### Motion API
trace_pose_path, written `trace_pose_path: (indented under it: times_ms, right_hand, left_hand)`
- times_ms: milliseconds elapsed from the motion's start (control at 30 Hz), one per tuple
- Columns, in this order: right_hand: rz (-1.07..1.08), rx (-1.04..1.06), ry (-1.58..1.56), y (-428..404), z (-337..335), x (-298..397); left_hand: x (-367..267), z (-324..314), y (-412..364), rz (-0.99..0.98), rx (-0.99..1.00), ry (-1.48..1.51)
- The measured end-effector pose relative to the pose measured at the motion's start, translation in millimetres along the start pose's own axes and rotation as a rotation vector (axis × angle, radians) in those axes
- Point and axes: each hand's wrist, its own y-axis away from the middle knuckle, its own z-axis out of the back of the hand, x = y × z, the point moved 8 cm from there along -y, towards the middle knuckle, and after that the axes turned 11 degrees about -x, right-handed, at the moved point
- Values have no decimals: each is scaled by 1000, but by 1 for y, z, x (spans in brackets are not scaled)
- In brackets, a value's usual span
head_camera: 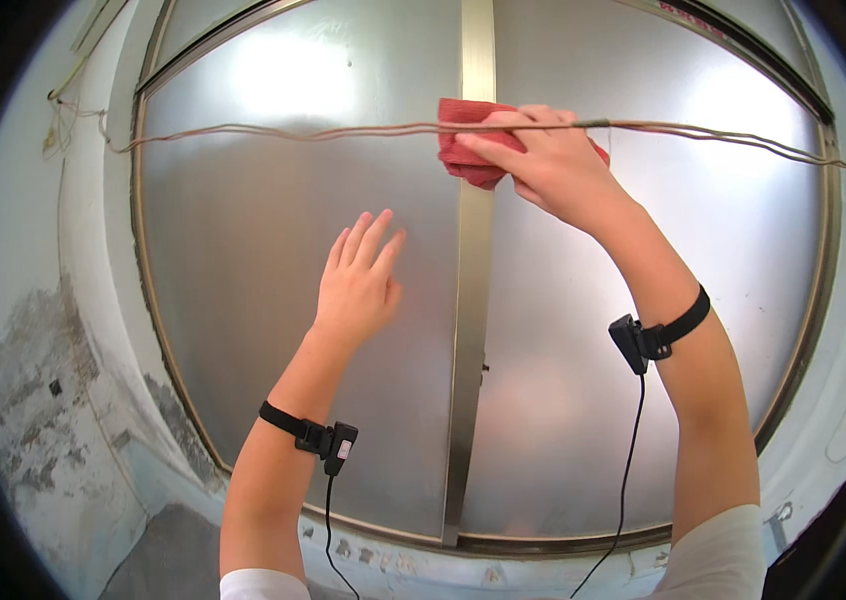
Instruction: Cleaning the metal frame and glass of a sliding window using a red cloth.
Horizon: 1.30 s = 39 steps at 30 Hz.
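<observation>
My right hand (558, 165) grips a folded red cloth (471, 161) against the upper part of the metal centre frame (477, 262) of a frosted glass sliding window. Two twisted cords (280, 133) stretch across the window and pass in front of the cloth and my right hand. My left hand (363, 277) is raised before the left frosted pane (243, 315), its fingers apart and nothing in it; whether it touches the glass I cannot tell. Each forearm wears a black strap with a small black device and a cable.
The right frosted pane (640, 465) lies behind my right arm. On the left, the wall (32, 390) has peeling, stained paint, and loose wires (59, 127) hang near its top. A pale sill (393, 559) runs below the window.
</observation>
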Motion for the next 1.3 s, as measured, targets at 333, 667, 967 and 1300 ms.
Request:
trace_pose_path:
  times_ms: [333,667,967,1300]
  right_hand:
    - [104,71,181,-47,-46,-43]
    - [163,-54,326,-137,-79,-141]
    - [-51,82,441,-186,-92,-199]
    - [-164,219,306,-160,-83,-154]
  left_hand:
    - [62,-34,-38,-7,-205,105]
    - [69,-43,-35,-31,-156,123]
    - [72,-43,-32,-26,-190,146]
    - [70,-39,-33,-26,-198,138]
